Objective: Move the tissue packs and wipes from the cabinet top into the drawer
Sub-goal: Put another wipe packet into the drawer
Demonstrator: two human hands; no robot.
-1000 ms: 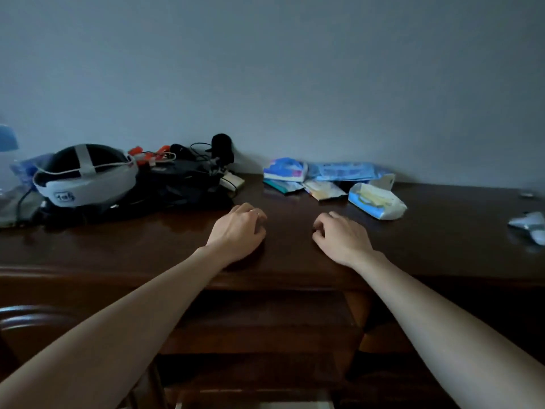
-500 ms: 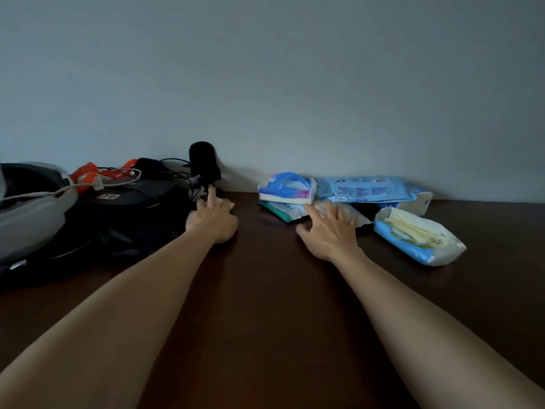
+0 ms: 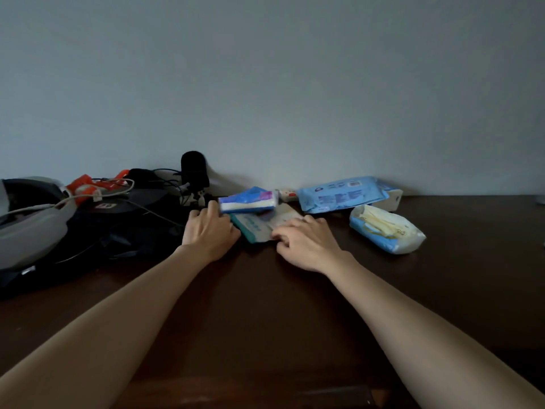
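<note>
A blue-and-purple tissue pack (image 3: 249, 200) lies on top of a flat teal pack (image 3: 253, 230) and a beige pack (image 3: 287, 215) near the wall. My left hand (image 3: 209, 231) reaches in palm down, its fingertips touching the left end of the blue-and-purple pack. My right hand (image 3: 306, 240) lies on the flat packs, its curled fingers and thumb pinching the teal pack's near edge. A light blue wipes pack (image 3: 342, 193) lies against the wall. A blue-and-yellow tissue pack (image 3: 386, 231) sits further right. The drawer is out of view.
All of this lies on the dark wooden cabinet top (image 3: 265, 305). At the left is a heap of black gear with cables (image 3: 132, 219), a black microphone (image 3: 193, 169), an orange item (image 3: 84, 185) and a grey headset (image 3: 29, 228). A white box (image 3: 393, 199) stands behind the wipes.
Both hands have moved forward from the cabinet's front edge to the packs. My left hand shifted right to the blue-and-purple pack, and my right hand closed on the teal pack.
</note>
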